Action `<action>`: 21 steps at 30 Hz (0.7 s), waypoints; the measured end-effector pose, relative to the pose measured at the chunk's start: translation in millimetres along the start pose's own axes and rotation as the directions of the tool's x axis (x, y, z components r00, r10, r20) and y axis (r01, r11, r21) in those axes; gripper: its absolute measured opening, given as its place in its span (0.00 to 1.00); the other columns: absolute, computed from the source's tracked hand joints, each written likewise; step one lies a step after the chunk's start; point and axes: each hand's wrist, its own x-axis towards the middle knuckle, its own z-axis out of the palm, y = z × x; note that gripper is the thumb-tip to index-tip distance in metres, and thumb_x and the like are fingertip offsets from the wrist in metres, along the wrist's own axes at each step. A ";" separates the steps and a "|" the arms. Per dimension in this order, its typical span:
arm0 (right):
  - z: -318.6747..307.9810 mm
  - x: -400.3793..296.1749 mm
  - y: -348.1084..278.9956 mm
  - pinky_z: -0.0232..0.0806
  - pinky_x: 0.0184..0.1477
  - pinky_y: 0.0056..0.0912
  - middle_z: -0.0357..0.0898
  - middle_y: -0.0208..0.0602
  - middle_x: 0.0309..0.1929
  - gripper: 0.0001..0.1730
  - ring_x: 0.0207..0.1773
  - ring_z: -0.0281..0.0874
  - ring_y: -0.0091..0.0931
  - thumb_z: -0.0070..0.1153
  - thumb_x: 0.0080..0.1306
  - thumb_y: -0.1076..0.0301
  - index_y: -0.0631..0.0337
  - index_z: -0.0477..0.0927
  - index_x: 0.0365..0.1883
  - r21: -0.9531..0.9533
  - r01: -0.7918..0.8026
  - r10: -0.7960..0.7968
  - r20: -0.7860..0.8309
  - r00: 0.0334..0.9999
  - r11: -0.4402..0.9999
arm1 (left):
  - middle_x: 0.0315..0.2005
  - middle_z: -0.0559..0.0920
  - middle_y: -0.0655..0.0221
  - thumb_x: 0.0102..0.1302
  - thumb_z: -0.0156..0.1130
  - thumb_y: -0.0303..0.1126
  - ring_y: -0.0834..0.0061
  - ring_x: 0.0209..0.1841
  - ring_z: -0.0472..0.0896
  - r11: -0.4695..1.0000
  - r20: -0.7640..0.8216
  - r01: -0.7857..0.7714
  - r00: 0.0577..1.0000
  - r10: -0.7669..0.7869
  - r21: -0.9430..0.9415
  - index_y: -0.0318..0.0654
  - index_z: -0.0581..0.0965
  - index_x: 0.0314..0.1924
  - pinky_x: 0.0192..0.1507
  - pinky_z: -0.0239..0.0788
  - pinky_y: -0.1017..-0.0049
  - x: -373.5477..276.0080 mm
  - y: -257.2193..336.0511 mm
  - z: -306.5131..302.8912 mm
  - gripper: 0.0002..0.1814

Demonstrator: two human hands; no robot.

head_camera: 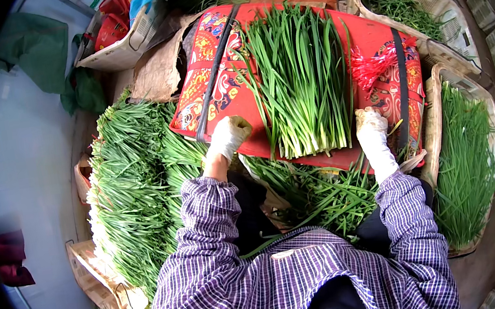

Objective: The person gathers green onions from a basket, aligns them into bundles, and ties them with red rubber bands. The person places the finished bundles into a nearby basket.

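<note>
A loose bunch of green Chinese chives (303, 80) lies spread on a red patterned box-like surface (246, 143), its pale cut ends towards me. My left hand (230, 134), in a whitish glove, is curled just left of the stalk ends, over the red surface's front edge. To the right of the ends is my right hand (370, 122), also gloved and curled, near a dark strap. Neither hand touches the bunch, and whether either holds something small is hidden. A bundle of red and white ties (370, 66) lies on the surface, beyond my right hand.
Stacked chive bundles (132, 180) rise at my left. Loose leaves (329, 195) lie below the red surface, near my lap. At the right stand a crate of chives (464, 162) and a crate of loose greens (407, 6). A crate with bags (119, 49) is at the upper left.
</note>
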 end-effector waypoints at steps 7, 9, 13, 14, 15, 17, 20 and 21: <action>-12.1 -4.8 26.3 0.70 0.32 0.41 0.78 0.35 0.33 0.06 0.33 0.79 0.36 0.46 0.60 0.69 0.55 0.75 0.28 0.058 -0.157 0.148 0.134 0.980 0.986 | 0.22 0.81 0.64 0.57 0.57 0.28 0.75 0.24 0.79 0.776 -0.026 0.261 0.941 -0.336 -0.574 0.27 0.79 0.31 0.30 0.71 0.77 -19.5 26.6 50.3 0.09; -18.6 -6.8 26.1 0.71 0.34 0.33 0.79 0.36 0.32 0.05 0.33 0.79 0.30 0.48 0.62 0.72 0.60 0.76 0.32 0.446 -0.170 0.177 0.028 0.984 0.879 | 0.22 0.80 0.66 0.60 0.56 0.27 0.77 0.22 0.76 0.619 0.012 0.248 0.933 -0.360 -0.745 0.29 0.77 0.32 0.26 0.69 0.80 -17.6 27.6 55.5 0.07; -45.6 3.9 -7.0 0.70 0.32 0.19 0.81 0.37 0.38 0.07 0.31 0.78 0.21 0.51 0.65 0.72 0.64 0.78 0.38 0.932 -0.333 0.288 0.361 0.887 -0.142 | 0.22 0.78 0.68 0.61 0.57 0.25 0.81 0.20 0.74 0.404 0.068 0.221 0.930 -0.360 -0.887 0.31 0.76 0.31 0.21 0.66 0.83 -14.9 31.0 61.7 0.04; -44.9 4.7 -16.0 0.70 0.31 0.20 0.82 0.37 0.38 0.07 0.30 0.78 0.21 0.52 0.65 0.71 0.65 0.78 0.38 0.892 -0.340 0.297 0.425 0.855 -0.297 | 0.21 0.78 0.69 0.62 0.57 0.25 0.82 0.20 0.73 0.384 0.049 0.205 0.924 -0.379 -0.900 0.32 0.76 0.31 0.22 0.66 0.84 -19.6 36.9 67.1 0.04; -43.2 4.2 -23.2 0.71 0.31 0.20 0.82 0.37 0.37 0.08 0.29 0.78 0.21 0.53 0.65 0.70 0.65 0.78 0.38 0.830 -0.335 0.296 0.489 0.820 -0.445 | 0.21 0.77 0.69 0.62 0.57 0.25 0.83 0.19 0.73 0.364 0.031 0.189 0.917 -0.398 -0.912 0.32 0.76 0.31 0.22 0.65 0.84 -24.1 41.9 71.2 0.04; -43.4 5.1 -33.5 0.70 0.30 0.18 0.81 0.35 0.33 0.06 0.26 0.77 0.19 0.54 0.64 0.69 0.63 0.78 0.33 0.860 -0.285 0.355 0.447 0.821 -0.423 | 0.21 0.78 0.70 0.62 0.58 0.24 0.83 0.20 0.73 0.324 0.026 0.156 0.927 -0.373 -0.933 0.32 0.76 0.31 0.24 0.66 0.85 -24.4 42.5 77.5 0.03; -69.5 20.6 -60.1 0.66 0.29 0.17 0.78 0.29 0.27 0.01 0.24 0.73 0.16 0.57 0.62 0.75 0.62 0.77 0.31 0.970 -0.237 0.285 0.242 0.927 -0.053 | 0.21 0.77 0.71 0.61 0.58 0.27 0.84 0.22 0.74 0.495 -0.032 0.150 0.940 -0.340 -0.856 0.33 0.75 0.29 0.26 0.67 0.84 -19.8 49.5 74.0 0.05; -71.9 30.5 -78.2 0.67 0.30 0.21 0.78 0.29 0.27 0.03 0.26 0.74 0.19 0.60 0.59 0.75 0.61 0.77 0.30 0.988 -0.135 0.186 0.120 0.975 0.069 | 0.21 0.77 0.72 0.61 0.58 0.27 0.85 0.22 0.74 0.569 -0.062 0.164 0.932 -0.356 -0.806 0.33 0.76 0.29 0.26 0.66 0.85 -22.0 52.4 62.2 0.05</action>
